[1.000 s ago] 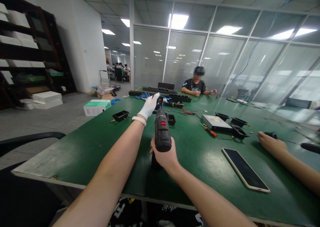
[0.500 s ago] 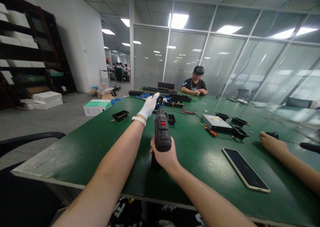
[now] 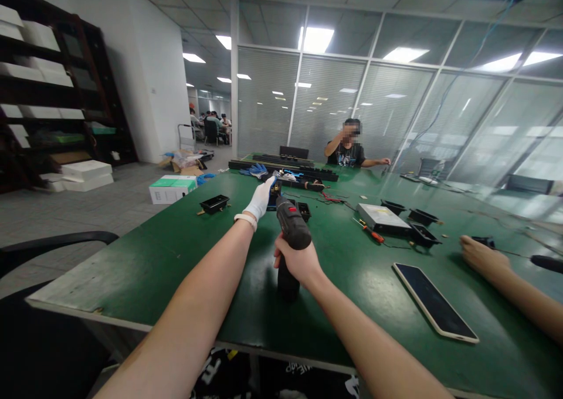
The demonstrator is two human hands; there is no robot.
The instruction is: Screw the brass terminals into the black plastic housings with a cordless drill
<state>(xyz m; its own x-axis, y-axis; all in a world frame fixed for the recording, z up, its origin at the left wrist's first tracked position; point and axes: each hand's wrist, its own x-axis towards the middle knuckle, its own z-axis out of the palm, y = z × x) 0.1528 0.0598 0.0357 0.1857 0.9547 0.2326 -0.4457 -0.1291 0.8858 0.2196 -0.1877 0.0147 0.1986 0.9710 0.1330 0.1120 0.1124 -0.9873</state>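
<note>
My right hand (image 3: 299, 259) is wrapped round the grip of a black power drill (image 3: 294, 225), which points forward and slightly left. Its front end is close to a small dark part (image 3: 275, 195) with a brass-coloured piece. That part is held by my left hand (image 3: 261, 198), which wears a white glove; its fingertips are partly hidden. Just right of the drill's front lies a black tray-like part (image 3: 304, 211). Another black tray (image 3: 214, 203) lies to the left of my gloved hand.
A phone (image 3: 435, 302), a silver box-like device (image 3: 383, 219), an orange screwdriver (image 3: 376, 236) and black trays (image 3: 423, 234) lie on the green table (image 3: 145, 270). Another person's hand (image 3: 484, 256) is at the right. Blue gloves (image 3: 255, 171) and dark bars lie farther back. One person (image 3: 347, 151) sits opposite.
The drill has swung so its rear points more to the right, and my right hand moved slightly right. The held part sits lower. The person opposite has raised one hand and stretched the other arm out.
</note>
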